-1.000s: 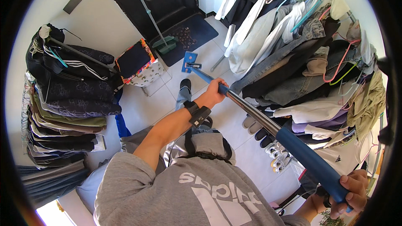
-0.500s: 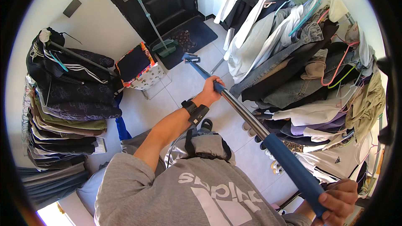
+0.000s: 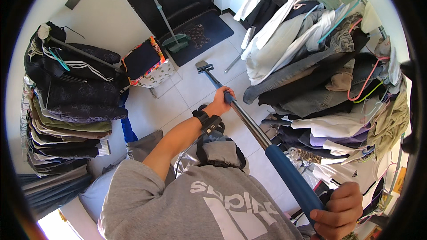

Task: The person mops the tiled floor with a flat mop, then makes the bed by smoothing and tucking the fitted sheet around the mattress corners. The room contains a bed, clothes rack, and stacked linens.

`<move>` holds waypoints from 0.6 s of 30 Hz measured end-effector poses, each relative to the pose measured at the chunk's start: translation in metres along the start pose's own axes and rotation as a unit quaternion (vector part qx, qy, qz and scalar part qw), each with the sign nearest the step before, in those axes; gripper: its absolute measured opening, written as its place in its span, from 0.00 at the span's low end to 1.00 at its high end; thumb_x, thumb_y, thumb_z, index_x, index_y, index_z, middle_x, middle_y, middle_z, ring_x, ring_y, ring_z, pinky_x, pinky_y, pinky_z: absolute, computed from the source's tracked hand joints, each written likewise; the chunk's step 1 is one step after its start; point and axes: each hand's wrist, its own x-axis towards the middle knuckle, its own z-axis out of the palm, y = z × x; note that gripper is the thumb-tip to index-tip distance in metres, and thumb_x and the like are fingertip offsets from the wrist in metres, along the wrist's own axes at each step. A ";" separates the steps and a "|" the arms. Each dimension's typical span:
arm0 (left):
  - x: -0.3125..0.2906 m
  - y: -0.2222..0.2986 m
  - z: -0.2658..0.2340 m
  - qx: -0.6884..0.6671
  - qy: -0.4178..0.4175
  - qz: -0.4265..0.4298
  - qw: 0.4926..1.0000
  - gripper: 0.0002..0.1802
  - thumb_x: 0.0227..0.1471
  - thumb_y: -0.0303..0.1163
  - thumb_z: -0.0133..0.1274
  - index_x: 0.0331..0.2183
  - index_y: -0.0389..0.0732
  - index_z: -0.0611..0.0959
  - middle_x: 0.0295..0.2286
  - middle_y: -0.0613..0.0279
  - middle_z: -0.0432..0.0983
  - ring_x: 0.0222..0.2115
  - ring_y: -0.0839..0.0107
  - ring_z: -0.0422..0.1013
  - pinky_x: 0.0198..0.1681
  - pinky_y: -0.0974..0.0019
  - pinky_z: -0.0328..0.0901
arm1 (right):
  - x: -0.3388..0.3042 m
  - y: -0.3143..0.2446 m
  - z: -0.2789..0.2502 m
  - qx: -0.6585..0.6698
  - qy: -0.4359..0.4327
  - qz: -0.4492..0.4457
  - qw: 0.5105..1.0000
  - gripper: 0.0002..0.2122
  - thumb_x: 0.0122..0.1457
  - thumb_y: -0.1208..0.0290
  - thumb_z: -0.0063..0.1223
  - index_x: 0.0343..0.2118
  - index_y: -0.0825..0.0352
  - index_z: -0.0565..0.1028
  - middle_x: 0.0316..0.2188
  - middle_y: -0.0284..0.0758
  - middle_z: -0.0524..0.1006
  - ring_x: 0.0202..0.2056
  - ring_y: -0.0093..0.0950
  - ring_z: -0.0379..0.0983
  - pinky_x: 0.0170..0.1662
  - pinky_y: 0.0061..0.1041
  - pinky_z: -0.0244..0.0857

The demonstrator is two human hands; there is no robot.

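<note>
A long-handled mop (image 3: pixel 249 119) slants across the view, with a steel pole and blue sections above and below. My left hand (image 3: pixel 220 101) is closed round the lower part of the pole. At the lower right, my right hand (image 3: pixel 339 213) wraps the top end of the blue handle (image 3: pixel 293 180). The mop's small flat head (image 3: pixel 204 67) rests on the pale tiles just short of the dark doormat (image 3: pixel 205 35). A black device is strapped to my left wrist.
Hanging clothes (image 3: pixel 307 66) crowd the right side, and another clothes rack (image 3: pixel 75 84) stands left. Near the black door (image 3: pixel 178 0) are a green broom and dustpan (image 3: pixel 177 42) and a patterned laundry basket (image 3: pixel 153 78). Footwear and a grey bag lie close to me.
The mop head has come back from the doormat's edge onto the tiles. My right hand and the handle's top have swung left. Both hands keep their grip.
</note>
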 end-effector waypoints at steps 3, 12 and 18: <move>0.002 0.008 0.005 0.002 0.002 0.013 1.000 0.06 0.51 0.27 0.49 0.26 0.39 0.69 0.22 0.62 0.68 0.22 0.71 0.69 0.27 0.70 0.70 | -0.001 0.024 0.009 0.057 -0.026 -0.032 0.998 0.13 0.56 0.54 0.60 0.30 0.60 0.76 0.29 0.33 0.81 0.23 0.22 0.63 0.27 0.23 0.55; 0.025 0.059 0.070 -0.055 -0.074 0.015 0.996 0.05 0.50 0.25 0.49 0.26 0.35 0.71 0.22 0.62 0.68 0.21 0.71 0.69 0.23 0.70 0.68 | 0.045 0.157 0.076 0.311 0.210 0.048 0.926 0.09 0.52 0.75 0.64 0.23 0.66 0.71 0.19 0.34 0.74 0.22 0.24 0.71 0.25 0.21 0.62; 0.015 0.129 0.134 0.110 -0.080 0.130 0.982 0.15 0.52 0.36 0.52 0.31 0.32 0.72 0.28 0.54 0.71 0.29 0.61 0.72 0.36 0.60 0.73 | 0.148 0.246 0.076 0.264 0.259 0.146 0.918 0.09 0.60 0.72 0.55 0.28 0.66 0.67 0.19 0.33 0.71 0.23 0.22 0.67 0.29 0.22 0.61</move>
